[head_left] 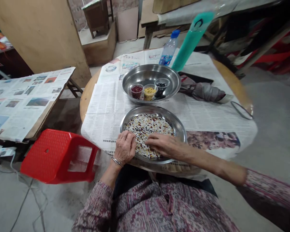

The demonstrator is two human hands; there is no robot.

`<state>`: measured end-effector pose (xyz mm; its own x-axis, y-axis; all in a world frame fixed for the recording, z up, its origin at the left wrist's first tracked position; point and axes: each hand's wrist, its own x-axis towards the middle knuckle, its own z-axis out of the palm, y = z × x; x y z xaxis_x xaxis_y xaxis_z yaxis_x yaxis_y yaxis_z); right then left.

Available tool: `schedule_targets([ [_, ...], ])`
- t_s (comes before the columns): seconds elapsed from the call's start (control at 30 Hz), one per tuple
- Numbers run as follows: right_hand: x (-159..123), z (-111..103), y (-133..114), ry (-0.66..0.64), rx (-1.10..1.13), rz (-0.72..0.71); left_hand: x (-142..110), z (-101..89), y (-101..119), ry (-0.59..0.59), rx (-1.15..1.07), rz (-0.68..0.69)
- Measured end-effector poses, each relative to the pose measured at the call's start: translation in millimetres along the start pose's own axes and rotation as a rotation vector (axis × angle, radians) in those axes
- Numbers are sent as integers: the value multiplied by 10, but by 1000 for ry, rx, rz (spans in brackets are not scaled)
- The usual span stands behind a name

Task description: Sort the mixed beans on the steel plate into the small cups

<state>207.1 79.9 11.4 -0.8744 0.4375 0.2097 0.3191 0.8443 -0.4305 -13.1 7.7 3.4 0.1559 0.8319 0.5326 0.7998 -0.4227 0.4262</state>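
Note:
In front of me a round steel basin (182,129) holds a spread layer of mixed grains (149,124), white with dark red, yellow and black pieces. My left hand (125,146) lies at its left front rim with the fingers curled; what they hold, if anything, is hidden. My right hand (163,144) reaches over from the right, its fingertips drawn together down among the grains. A second steel basin (147,73) behind holds clear plastic cups: one of dark red beans (136,91), one of yellow beans or kernels (149,92), one of black beans (161,85).
Newspaper (103,106) covers the round table. Behind the basins stand a plastic bottle (169,48) and a tall turquoise object (192,42). A folded umbrella (203,91) lies to the right. A red stool (55,154) and another newspaper-covered table (26,100) are on the left.

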Motion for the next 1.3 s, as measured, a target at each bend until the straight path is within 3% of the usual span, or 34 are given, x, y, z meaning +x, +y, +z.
schedule_targets([
  [0.2,449,-40,160,133,-155,163,-2,-3,7,28,-19,4],
  [0.33,646,24,70,111,-142,-27,-4,-7,9,25,-1,-4],
  [0.43,717,89,44,37,-171,-52,-6,-14,10,13,10,-8],
  [0.63,589,-40,154,3,-52,108,-2,-21,13,12,-2,1],
  [0.77,295,-53,9,-38,120,69,-5,-21,13,5,-13,-16],
  [0.9,109,72,-213,-60,78,-28,-10,-20,9,19,-13,-14],
  [1.1,295,78,-201,-22,-98,-109,-21,-16,-11,35,-3,-4],
  [1.3,431,-10,30,121,-126,7,-39,-6,-20,40,13,-1],
])
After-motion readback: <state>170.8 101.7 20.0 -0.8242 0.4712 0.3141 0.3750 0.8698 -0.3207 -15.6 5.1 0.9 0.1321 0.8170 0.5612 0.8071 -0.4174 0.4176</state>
